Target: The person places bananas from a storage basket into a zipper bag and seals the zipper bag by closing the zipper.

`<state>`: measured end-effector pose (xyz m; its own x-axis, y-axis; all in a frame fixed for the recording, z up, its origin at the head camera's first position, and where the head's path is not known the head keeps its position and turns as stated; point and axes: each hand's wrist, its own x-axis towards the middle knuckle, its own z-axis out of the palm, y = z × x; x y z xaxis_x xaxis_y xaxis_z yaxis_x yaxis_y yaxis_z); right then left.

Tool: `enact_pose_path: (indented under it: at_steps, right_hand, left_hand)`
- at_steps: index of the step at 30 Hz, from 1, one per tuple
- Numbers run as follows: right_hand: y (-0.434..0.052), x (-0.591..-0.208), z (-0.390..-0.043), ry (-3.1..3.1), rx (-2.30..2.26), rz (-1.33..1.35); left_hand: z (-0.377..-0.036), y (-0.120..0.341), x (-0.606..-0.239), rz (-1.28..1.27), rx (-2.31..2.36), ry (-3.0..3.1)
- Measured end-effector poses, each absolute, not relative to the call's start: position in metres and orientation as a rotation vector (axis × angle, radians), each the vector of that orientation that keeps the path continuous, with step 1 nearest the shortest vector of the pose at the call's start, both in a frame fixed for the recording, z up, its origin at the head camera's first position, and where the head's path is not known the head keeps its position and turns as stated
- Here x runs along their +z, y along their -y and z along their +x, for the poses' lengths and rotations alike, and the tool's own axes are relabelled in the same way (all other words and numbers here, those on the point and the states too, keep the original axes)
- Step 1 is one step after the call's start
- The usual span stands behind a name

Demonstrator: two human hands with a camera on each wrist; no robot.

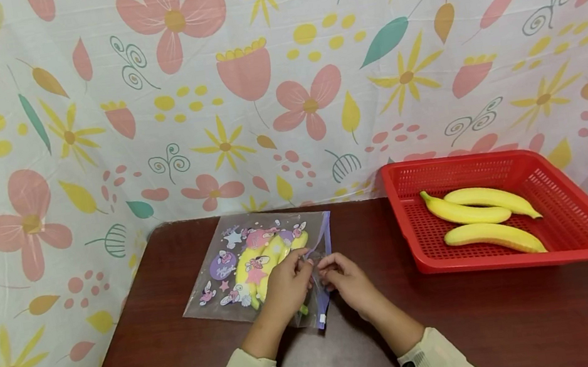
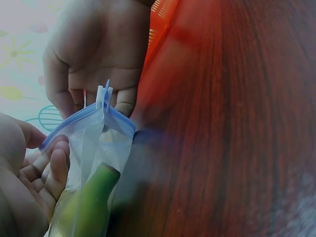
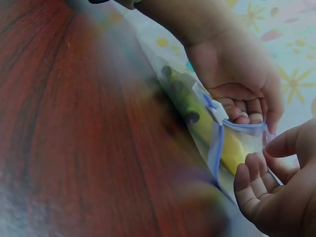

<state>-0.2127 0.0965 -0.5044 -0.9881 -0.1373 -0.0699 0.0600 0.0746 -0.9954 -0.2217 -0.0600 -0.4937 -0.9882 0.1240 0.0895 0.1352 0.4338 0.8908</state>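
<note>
A clear slider zip bag with cartoon prints lies on the table, its purple zip edge to the right. Yellow bananas show through the plastic; one greenish stem end points at the mouth. My left hand lies over the bag and pinches the zip edge with thumb and fingers. Facing it, my right hand pinches the same edge from the right. The mouth stands parted between the strips in both wrist views. A white slider sits at the zip's near end.
A red plastic basket stands at the right of the table, with three bananas in it. Flower-printed cloth hangs behind and at both sides of the dark wooden table.
</note>
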Motion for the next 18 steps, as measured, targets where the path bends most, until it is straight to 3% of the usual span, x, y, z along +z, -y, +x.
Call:
enact_pose_path:
  at_steps: [18]
  right_hand:
    - [-0.102,-0.486,-0.21,-2.283,-1.927,-0.201]
  left_hand:
    - [-0.221,0.061,-0.493,-0.234,-1.653,2.669]
